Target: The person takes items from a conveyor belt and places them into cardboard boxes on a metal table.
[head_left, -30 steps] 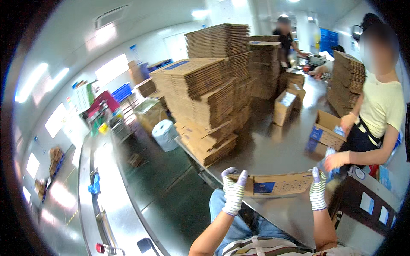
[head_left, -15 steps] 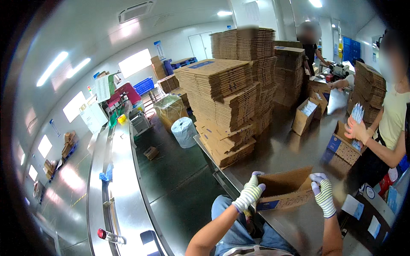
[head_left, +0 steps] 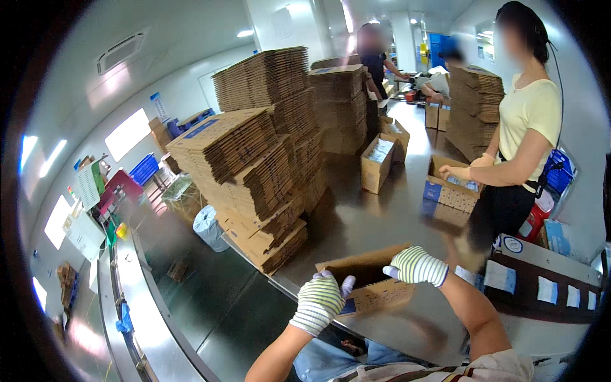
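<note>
Both gloved hands on an open cardboard box, near edge of steel tabletop

Left hand [head_left: 318,302], in a white glove with green stripes: thumb and fingers closed around the left end of a brown open-topped cardboard box with a blue patch [head_left: 382,298]. Right hand [head_left: 420,266], matching glove: curled over the rim at the box's right end, thumb pointing inward; can't tell whether it pinches the wall or just presses. Box sits at the near edge of the shiny grey steel tabletop [head_left: 349,219], mouth up, slightly tilted; can't confirm its base is fully on the metal. Inside is dark, contents not readable.

Step in hand, judged from the pose: opening out and squaring the box. Next move calls for both ends held evenly, walls kept apart, base flat and away from the near edge.

Around it: tall stacks of flattened brown cardboard cartons [head_left: 238,169] along the left edge. At the right edge, a co-worker in a pale yellow top [head_left: 533,118] has both hands at a second brown box with a blue patch [head_left: 450,196], pale blue-white packets inside. Farther up the tabletop, a narrow brown box [head_left: 374,175] also holds packets. Off the near right corner, a dark conveyor belt [head_left: 527,281] carries flat pale packets.
</note>
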The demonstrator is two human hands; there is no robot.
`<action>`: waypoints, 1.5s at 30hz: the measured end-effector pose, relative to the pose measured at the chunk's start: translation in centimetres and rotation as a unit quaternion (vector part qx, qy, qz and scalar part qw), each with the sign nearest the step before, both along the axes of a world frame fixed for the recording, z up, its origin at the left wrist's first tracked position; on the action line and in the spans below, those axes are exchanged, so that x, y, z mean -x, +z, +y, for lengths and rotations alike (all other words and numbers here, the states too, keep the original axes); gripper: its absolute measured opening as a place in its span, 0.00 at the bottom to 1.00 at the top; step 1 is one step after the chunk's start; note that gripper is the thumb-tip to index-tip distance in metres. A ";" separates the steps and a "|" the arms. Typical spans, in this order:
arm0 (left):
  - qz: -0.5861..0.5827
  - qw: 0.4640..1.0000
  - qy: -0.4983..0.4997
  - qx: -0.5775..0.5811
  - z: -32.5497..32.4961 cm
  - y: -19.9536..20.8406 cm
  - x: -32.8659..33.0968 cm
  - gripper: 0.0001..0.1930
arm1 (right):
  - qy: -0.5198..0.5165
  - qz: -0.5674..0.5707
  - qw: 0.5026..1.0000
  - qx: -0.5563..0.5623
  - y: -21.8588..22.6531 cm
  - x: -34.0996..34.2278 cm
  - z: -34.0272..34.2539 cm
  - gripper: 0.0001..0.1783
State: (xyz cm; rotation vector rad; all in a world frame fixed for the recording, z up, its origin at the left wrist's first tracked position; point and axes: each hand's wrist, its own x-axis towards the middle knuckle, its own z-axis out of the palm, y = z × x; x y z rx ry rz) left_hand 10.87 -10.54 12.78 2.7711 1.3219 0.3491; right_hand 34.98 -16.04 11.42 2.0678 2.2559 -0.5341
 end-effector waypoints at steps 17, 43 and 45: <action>0.032 0.968 -0.250 -0.003 -0.2 -5.4 -4.8 0.28 | -0.028 -0.037 0.948 -0.314 -5.8 0.0 1.1 0.15; -0.499 0.320 -0.014 0.805 -0.9 -21.2 5.1 0.30 | 0.074 -0.033 0.973 -0.216 -4.8 8.5 3.1 0.27; -0.197 0.754 0.000 0.627 2.6 -19.9 11.0 0.30 | 0.115 -0.045 0.970 -0.211 -4.0 8.2 3.4 0.28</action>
